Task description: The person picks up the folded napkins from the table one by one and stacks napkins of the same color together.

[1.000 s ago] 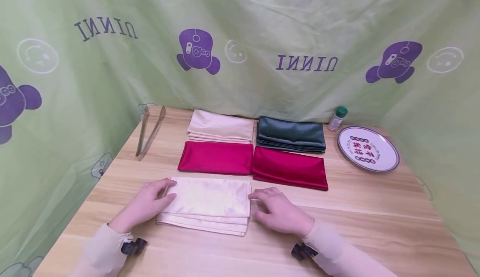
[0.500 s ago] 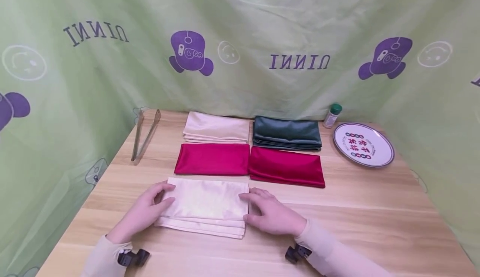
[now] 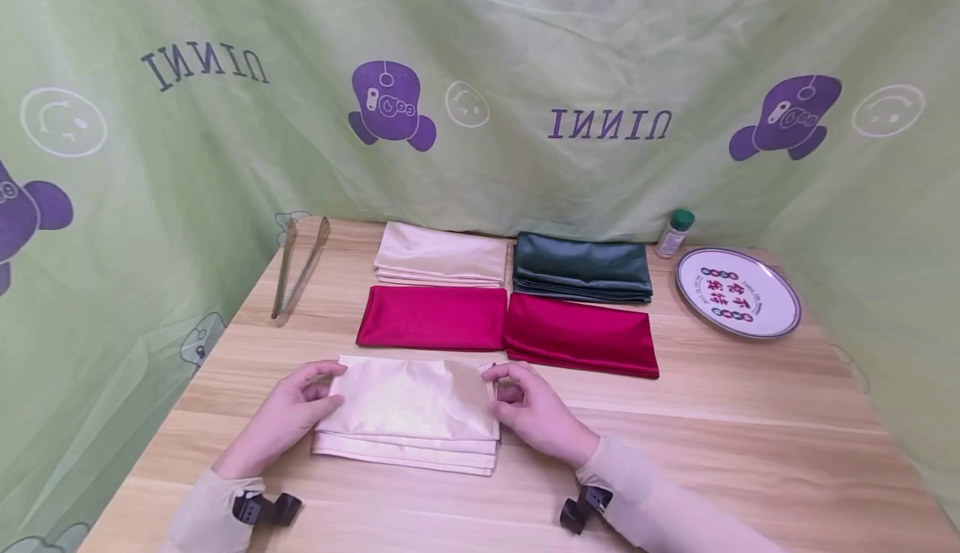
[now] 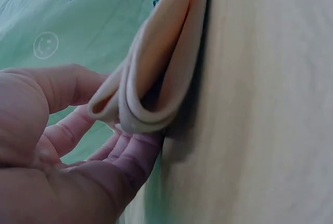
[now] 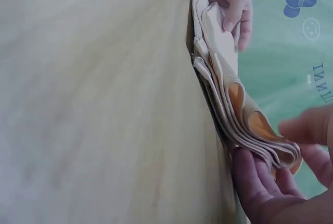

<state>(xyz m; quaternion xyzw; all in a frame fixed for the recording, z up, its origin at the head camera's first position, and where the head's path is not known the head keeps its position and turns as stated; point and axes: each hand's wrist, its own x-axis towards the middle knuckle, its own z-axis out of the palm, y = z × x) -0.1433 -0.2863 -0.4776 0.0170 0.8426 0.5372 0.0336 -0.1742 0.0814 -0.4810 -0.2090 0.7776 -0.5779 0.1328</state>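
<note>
A folded pale pink satin cloth (image 3: pixel 412 403) lies in several layers near the front of the table. At its left end my left hand (image 3: pixel 292 411) pinches the folded edge, thumb on one face and fingers underneath. My right hand (image 3: pixel 536 411) holds the opposite end, with fingers tucked below the stacked layers and the thumb above. The left wrist view shows the cloth's looped folds (image 4: pixel 143 86) between thumb and fingers. From the right wrist, the layered edge (image 5: pixel 234 104) bends upward at the fingers, and its top face looks slightly wrinkled in the head view.
Behind it lie two folded red cloths (image 3: pixel 431 317) (image 3: pixel 581 336), a folded light pink cloth (image 3: pixel 441 253) and a folded dark green cloth (image 3: pixel 581 266). Metal tongs (image 3: pixel 296 274) rest at left. A green-capped bottle (image 3: pixel 675 234) and a plate (image 3: pixel 738 293) stand at right.
My right hand has moved in from beside the pale pink cloth and taken hold of its right end. Both ends are now gripped, and the top layer has wrinkled and lifted a little.
</note>
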